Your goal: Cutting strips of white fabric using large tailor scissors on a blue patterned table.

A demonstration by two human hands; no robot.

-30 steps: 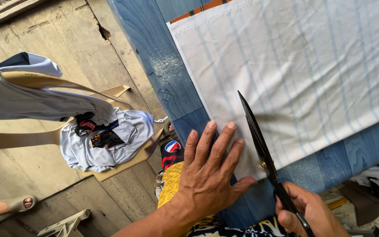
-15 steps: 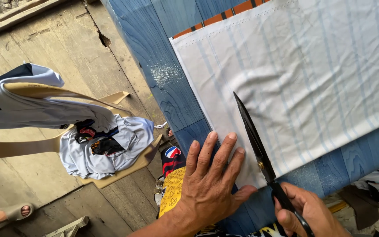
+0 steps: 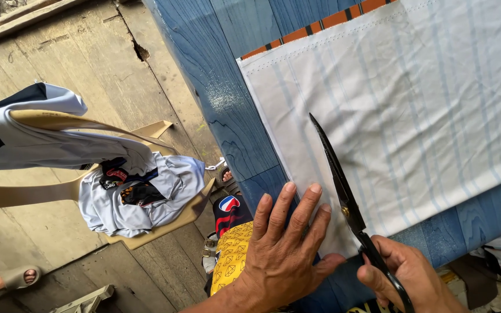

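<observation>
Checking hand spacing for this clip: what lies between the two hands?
In the head view, the left hand presses flat on the white striped cloth; the right hand holds black scissors. Between them lies a narrow strip of that cloth.

The left hand [image 3: 282,255] presses flat on the near edge of a white striped cloth [image 3: 413,110] spread over the blue table [image 3: 227,98]. Just beside it, the right hand [image 3: 413,281] grips black scissors [image 3: 343,197], blades lying on the cloth.
</observation>
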